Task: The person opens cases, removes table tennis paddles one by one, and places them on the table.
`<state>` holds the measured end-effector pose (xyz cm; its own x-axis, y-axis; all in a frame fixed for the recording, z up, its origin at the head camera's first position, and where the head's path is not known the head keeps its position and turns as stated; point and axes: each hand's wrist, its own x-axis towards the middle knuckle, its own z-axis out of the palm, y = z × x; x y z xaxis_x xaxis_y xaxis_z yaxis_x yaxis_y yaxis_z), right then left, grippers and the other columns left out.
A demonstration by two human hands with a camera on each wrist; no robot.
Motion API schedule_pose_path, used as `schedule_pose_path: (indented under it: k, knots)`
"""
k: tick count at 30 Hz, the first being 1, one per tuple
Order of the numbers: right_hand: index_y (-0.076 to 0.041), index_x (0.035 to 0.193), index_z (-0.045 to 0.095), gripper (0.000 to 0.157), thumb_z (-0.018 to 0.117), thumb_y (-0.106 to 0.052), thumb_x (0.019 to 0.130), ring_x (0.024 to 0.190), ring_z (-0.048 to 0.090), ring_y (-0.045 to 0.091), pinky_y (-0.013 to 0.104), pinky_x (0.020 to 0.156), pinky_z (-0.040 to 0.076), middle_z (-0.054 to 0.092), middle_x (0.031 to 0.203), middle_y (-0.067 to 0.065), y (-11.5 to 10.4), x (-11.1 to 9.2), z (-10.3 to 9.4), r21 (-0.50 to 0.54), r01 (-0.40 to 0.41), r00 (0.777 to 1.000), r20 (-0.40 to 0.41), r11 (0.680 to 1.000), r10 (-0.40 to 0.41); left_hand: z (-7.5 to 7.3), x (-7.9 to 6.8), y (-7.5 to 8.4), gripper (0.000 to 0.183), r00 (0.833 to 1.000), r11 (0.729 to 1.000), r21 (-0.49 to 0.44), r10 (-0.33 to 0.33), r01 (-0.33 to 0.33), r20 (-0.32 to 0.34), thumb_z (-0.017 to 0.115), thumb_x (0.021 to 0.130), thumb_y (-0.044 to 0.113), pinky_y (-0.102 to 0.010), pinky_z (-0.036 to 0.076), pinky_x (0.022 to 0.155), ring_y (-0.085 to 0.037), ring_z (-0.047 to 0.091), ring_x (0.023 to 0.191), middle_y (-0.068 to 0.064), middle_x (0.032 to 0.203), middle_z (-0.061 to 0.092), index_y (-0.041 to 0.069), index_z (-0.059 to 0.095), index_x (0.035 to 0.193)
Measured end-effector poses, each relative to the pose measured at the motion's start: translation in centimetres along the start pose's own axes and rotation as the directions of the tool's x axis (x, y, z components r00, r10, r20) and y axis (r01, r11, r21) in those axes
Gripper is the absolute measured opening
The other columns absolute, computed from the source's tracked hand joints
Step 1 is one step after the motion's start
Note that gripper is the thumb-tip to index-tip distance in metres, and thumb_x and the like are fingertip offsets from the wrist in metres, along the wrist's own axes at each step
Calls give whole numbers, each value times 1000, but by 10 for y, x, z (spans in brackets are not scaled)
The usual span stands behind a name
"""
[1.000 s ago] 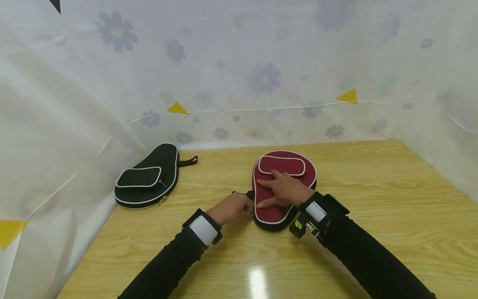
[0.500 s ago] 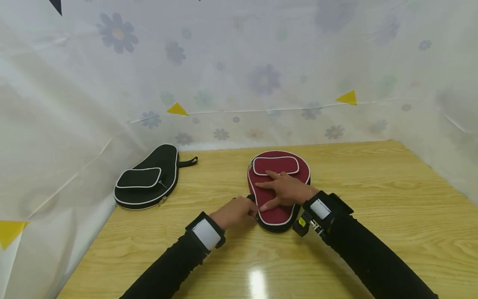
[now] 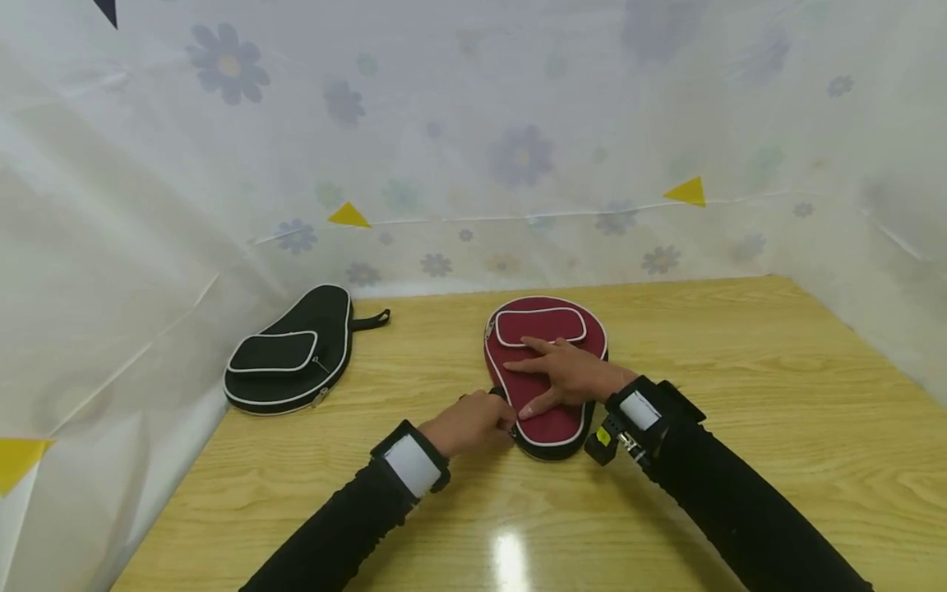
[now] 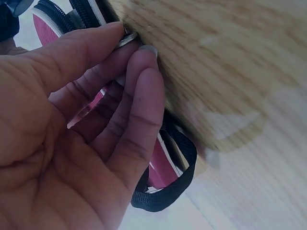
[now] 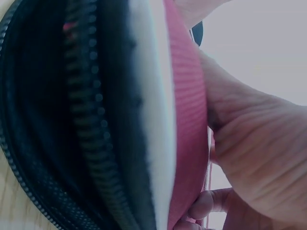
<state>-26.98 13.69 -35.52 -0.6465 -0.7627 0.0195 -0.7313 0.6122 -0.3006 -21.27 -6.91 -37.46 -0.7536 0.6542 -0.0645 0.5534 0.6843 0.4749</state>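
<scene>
A red table tennis bat case with white piping lies on the table, its narrow end toward me. My right hand rests on its top with the fingers spread. At the case's left side, my left hand pinches a metal zipper pull between thumb and forefinger, close over the tabletop. The left wrist view shows parted zipper teeth by the fingertips. A black loop strap hangs from the case beside that hand. In the right wrist view the zipper gapes along the case's side, with a dark inside.
A black case of the same shape, with white piping and a loop strap, lies at the table's back left. The wooden table meets a white flowered sheet at the back and sides.
The red case has shifted a little to the left and turned slightly. My left hand has moved slightly right and toward me along its edge; my right hand stays spread on top.
</scene>
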Motion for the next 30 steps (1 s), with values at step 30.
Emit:
schedule_pose_path:
  k: [30]
  knots:
    - [21, 140, 28, 82, 66, -38, 97, 98, 58, 56, 62, 81, 51, 43, 119, 43, 6, -24, 9, 322, -530, 718, -322, 784, 618, -4, -3, -4, 28, 998, 1000, -5, -17, 18, 53, 75, 91, 10, -19, 32, 55, -4, 40, 56, 8, 62, 43, 8, 58, 69]
